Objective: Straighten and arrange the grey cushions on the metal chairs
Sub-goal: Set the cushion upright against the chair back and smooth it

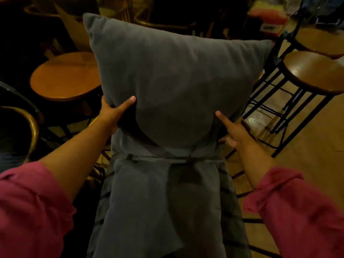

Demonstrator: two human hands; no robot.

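Gripped at its lower corners by both hands, left hand (113,112) and right hand (232,129), the grey cushion (173,77) is held upright for squaring against the chair pad (163,192).

There are 2 grey cushions: 1 square cushion (173,81) standing upright, and 1 long pad (149,202) tied along the chair beneath it. 2 hands show, the left hand (113,112) and the right hand (234,131), each coming from 1 of 2 pink sleeves (31,207). 3 round wooden stools stand around: 1 at the left (65,77) and 2 at the right (314,71), (320,41).
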